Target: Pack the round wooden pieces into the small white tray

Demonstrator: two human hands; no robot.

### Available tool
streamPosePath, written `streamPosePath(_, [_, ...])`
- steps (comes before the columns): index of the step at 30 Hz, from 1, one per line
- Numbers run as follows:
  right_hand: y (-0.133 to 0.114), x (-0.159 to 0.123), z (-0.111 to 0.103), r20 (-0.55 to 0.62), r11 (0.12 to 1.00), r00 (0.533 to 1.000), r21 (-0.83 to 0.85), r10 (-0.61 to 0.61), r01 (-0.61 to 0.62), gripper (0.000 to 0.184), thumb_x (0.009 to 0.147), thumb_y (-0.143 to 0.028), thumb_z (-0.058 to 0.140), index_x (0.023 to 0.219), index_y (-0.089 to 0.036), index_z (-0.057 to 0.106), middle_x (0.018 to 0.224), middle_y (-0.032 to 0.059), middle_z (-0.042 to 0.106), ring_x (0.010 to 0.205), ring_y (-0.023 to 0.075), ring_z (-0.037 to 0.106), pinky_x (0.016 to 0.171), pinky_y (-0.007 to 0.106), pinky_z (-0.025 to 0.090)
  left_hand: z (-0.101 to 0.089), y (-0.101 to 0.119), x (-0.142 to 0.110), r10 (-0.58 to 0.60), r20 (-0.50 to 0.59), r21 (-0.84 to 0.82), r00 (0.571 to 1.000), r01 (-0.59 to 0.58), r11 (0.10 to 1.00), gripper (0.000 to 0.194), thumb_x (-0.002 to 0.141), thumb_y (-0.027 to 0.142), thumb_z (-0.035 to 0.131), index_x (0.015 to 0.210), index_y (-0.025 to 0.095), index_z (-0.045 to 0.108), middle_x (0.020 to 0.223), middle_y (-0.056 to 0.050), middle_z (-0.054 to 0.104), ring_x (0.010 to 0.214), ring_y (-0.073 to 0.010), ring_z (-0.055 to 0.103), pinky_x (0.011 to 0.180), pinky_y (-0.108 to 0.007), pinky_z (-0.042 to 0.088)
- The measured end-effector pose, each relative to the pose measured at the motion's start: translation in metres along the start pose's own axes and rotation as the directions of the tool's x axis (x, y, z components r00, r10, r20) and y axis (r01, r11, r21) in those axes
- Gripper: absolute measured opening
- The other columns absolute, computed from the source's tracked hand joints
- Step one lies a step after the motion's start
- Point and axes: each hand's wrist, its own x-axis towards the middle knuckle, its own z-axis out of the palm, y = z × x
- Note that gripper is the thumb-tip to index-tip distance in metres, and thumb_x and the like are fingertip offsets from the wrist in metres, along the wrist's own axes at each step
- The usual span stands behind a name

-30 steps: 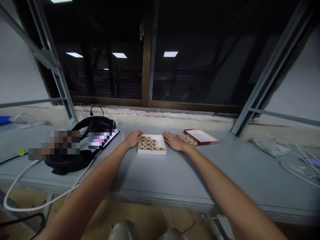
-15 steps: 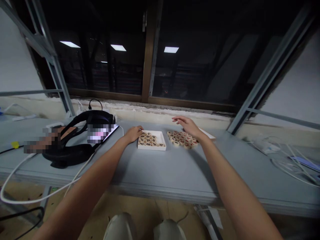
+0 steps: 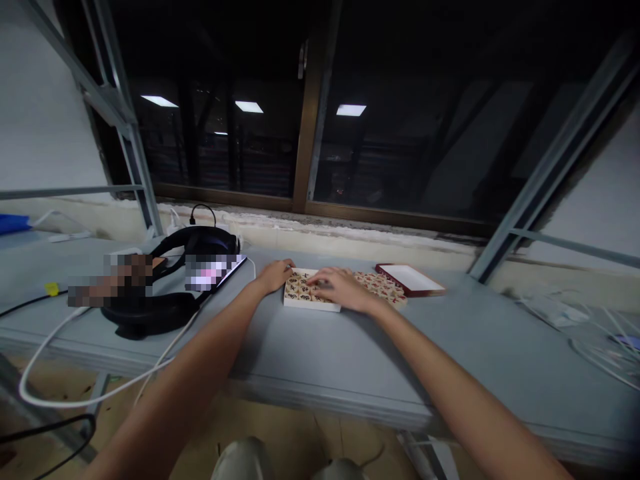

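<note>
A long grey table (image 3: 320, 360) is seen set against a dark window (image 3: 310, 113), in whose glass ceiling lights are reflected.

The left hand (image 3: 274, 275) is laid against the far left corner of a shallow white square box (image 3: 310, 305), with the fingers curled loosely at its rim; whether the rim is actually gripped cannot be made out. The right hand (image 3: 340, 289) is held palm down over the right half of the box, its fingers spread forward and touching the round pale wooden game pieces (image 3: 299, 289) packed inside. Whether a piece is pinched under the fingertips is hidden by the hand itself. The marks on the pieces are too small to be read.

Just to the right of the box, a loose cluster of the same wooden discs (image 3: 385, 288) is spread on the table, partly covered by the right wrist. Beyond these, a flat red-edged lid with a white inside (image 3: 411, 280) is lying open side up.

To the left, a black headset (image 3: 170, 280) is resting on the table, with blurred patches over part of it, so the items there cannot be told. A white cable (image 3: 60, 393) is looped off the table's front edge. At the far right, more cables (image 3: 595, 333) are cut off by the frame's edge.
</note>
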Motion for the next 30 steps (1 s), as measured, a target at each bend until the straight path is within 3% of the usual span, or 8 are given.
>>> streamPosePath(3, [-0.011, 0.002, 0.014, -0.06, 0.985, 0.998, -0.169, 0.005, -0.015, 0.025, 0.091, -0.024, 0.05, 0.112, -0.024, 0.063, 0.115, 0.0053, 0.061, 0.11, 0.0221, 0.05, 0.091, 0.037, 0.032, 0.001, -0.001, 0.0, 0.009, -0.009, -0.003, 1.0, -0.009, 1.0, 0.035, 0.089, 0.02, 0.036, 0.112, 0.015, 0.061, 0.108, -0.01, 0.067, 0.101, -0.0231, 0.061, 0.086, -0.031, 0.045])
streamPosePath(7, [-0.002, 0.001, 0.012, -0.152, 0.957, 0.986, -0.268, 0.069, -0.108, 0.029, 0.092, -0.024, 0.044, 0.115, -0.022, 0.063, 0.116, 0.0083, 0.061, 0.109, 0.0242, 0.048, 0.089, 0.037, 0.033, 0.001, -0.001, -0.001, -0.003, -0.009, -0.017, 1.0, 0.003, 1.0, 0.034, 0.088, 0.02, 0.036, 0.111, 0.016, 0.062, 0.107, -0.01, 0.068, 0.101, -0.0238, 0.062, 0.085, -0.032, 0.046])
streamPosePath(12, [0.011, 0.001, 0.005, 0.016, 0.977, 0.992, -0.18, 0.123, -0.118, 0.034, 0.082, -0.019, 0.053, 0.112, -0.028, 0.065, 0.119, 0.0029, 0.061, 0.108, 0.023, 0.053, 0.09, 0.035, 0.037, 0.0, 0.0, -0.002, -0.007, -0.006, -0.024, 1.0, 0.007, 1.0, 0.034, 0.089, 0.02, 0.037, 0.11, 0.016, 0.062, 0.107, -0.01, 0.068, 0.101, -0.0238, 0.061, 0.086, -0.032, 0.045])
streamPosePath(16, [0.01, 0.004, 0.005, -0.067, 0.977, 0.983, -0.11, 0.173, -0.18, 0.029, 0.075, -0.019, 0.06, 0.102, -0.026, 0.069, 0.105, 0.0011, 0.067, 0.093, 0.0199, 0.06, 0.081, 0.029, 0.042, -0.001, 0.001, -0.003, -0.002, 0.002, -0.021, 1.0, 0.002, 1.0, 0.034, 0.089, 0.02, 0.037, 0.111, 0.015, 0.062, 0.11, -0.011, 0.067, 0.102, -0.0239, 0.061, 0.087, -0.032, 0.045])
streamPosePath(20, [0.016, 0.008, 0.006, -0.186, 0.981, 0.964, -0.005, 0.189, -0.193, 0.021, 0.075, -0.032, 0.066, 0.094, -0.024, 0.069, 0.103, 0.0019, 0.068, 0.089, 0.0203, 0.061, 0.077, 0.028, 0.044, -0.002, 0.003, -0.004, -0.005, 0.009, 0.003, 1.0, 0.005, 1.0, 0.035, 0.089, 0.019, 0.036, 0.112, 0.015, 0.061, 0.11, -0.011, 0.067, 0.103, -0.0244, 0.061, 0.087, -0.032, 0.045])
streamPosePath(26, [0.046, 0.009, -0.001, -0.312, 0.945, 0.898, 0.209, 0.31, -0.253, 0.025, 0.077, -0.043, 0.063, 0.095, -0.025, 0.068, 0.105, 0.0015, 0.067, 0.093, 0.0206, 0.06, 0.084, 0.032, 0.044, -0.003, 0.004, -0.004, -0.002, 0.013, -0.017, 1.0, 0.002, 1.0, 0.035, 0.089, 0.019, 0.035, 0.112, 0.015, 0.061, 0.11, -0.01, 0.067, 0.102, -0.0242, 0.061, 0.087, -0.033, 0.045])
streamPosePath(30, [0.066, 0.004, -0.001, -0.373, 0.889, 0.824, 0.0, 0.426, -0.459, 0.025, 0.08, -0.042, 0.059, 0.095, -0.025, 0.069, 0.109, 0.0054, 0.066, 0.105, 0.0271, 0.055, 0.093, 0.045, 0.037, -0.002, 0.003, -0.003, -0.009, 0.019, -0.009, 1.0, 0.009, 1.0, 0.034, 0.089, 0.019, 0.036, 0.112, 0.016, 0.061, 0.11, -0.009, 0.067, 0.102, -0.0236, 0.061, 0.087, -0.032, 0.045])
